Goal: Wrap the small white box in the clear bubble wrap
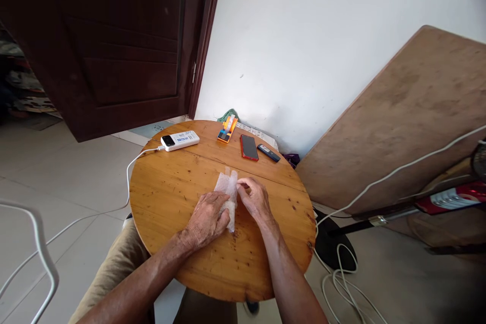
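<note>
Hands meet over the middle of the round, knotty wooden worktop (167,197), both on one small sheet of white, translucent bubble-wrap-like plastic (227,188). The left hand (207,220) lies flat, palm down, on the sheet's lower left part, fingers spread and pressing it to the wood rather than closed round it. The right hand (255,198) has its grip drawn in at the sheet's right edge, thumb and forefinger pinched together on the plastic; whether they hold only the edge or a folded layer is too small to tell.

As a judgement, the sheet looks partly folded or rolled lengthwise: it is a narrow, crumpled strip running away from the person, with its far end standing free above both hands and its near end poking out below the left fingers. It is not yet a tidy packet, and nothing is seen wrapped inside it, so the shaping seems begun and not finished.

Beyond the grip, towards the far rim, lie a red-cased phone with a dark screen (249,147), a small dark oblong remote-like device (269,153) just to its right, and an orange and yellow packaged item (228,129) to its left. Further left of these rests a white power bank with a blue label (179,140), its white cable (129,172) dropping off the rim to the tiled floor. All of these are well apart from the hands.
</note>
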Demonstrator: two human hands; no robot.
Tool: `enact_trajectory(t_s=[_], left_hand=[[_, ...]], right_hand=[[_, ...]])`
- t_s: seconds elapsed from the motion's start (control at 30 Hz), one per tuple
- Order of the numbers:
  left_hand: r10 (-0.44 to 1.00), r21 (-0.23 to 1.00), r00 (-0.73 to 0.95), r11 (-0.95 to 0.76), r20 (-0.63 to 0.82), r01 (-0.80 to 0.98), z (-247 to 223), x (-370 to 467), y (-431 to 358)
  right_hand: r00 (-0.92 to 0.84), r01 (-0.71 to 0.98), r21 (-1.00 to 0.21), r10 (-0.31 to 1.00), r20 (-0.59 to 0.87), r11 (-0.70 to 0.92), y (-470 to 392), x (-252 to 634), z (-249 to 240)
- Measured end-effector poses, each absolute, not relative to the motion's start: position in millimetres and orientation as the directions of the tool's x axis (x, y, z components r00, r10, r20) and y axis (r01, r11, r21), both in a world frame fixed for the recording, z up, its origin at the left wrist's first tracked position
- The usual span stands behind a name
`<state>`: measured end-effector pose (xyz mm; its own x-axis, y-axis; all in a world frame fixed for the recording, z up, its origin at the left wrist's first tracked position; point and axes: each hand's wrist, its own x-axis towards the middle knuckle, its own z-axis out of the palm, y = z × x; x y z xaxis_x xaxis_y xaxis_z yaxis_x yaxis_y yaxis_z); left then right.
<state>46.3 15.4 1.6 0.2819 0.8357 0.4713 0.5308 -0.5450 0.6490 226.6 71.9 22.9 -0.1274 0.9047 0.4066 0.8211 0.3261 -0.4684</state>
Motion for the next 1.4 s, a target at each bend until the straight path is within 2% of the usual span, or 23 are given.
enact_trajectory(t_s=[0.17,0.4,0.57,0.63,0.7,0.77,0.83,1.17,1.27,1.4], left_hand=[[0.828,0.642,0.29,-0.557,0.48,0.527,0,46,16],[0.84,0.603,0.258,-0.527,0.477,0.599,4,43,12],[0.809,0.578,0.351,-0.584,0.472,0.569,10,42,10],[0.801,0.58,0.358,-0.596,0.48,0.555,9,42,11],[0.8,0.582,0.351,-0.596,0.487,0.554,9,43,11],[0.798,0.578,0.348,-0.598,0.492,0.556,8,43,12],[0.796,0.572,0.346,-0.6,0.497,0.559,7,43,12],[0.795,0.577,0.356,-0.603,0.491,0.55,7,41,12],[0.794,0.582,0.352,-0.604,0.495,0.545,7,41,12],[0.793,0.571,0.33,-0.601,0.511,0.56,8,42,12]], right_hand=[[-0.237,0.852,-0.378,0.911,0.338,0.362,71,221,20],[-0.235,0.92,-0.243,0.929,0.286,0.307,67,218,20],[-0.225,0.932,-0.209,0.924,0.308,0.296,65,212,17],[-0.168,0.923,-0.278,0.93,0.328,0.265,68,214,15],[-0.039,0.868,-0.46,0.948,0.316,0.189,74,218,12],[0.081,0.765,-0.636,0.966,0.246,0.098,81,223,10],[0.119,0.692,-0.72,0.977,0.176,0.046,89,225,8],[-0.069,0.467,-0.884,0.997,-0.04,-0.003,103,206,19],[-0.072,0.39,-0.921,0.997,-0.033,-0.003,95,201,25],[-0.064,0.247,-0.966,0.996,0.06,0.074,80,197,40]])
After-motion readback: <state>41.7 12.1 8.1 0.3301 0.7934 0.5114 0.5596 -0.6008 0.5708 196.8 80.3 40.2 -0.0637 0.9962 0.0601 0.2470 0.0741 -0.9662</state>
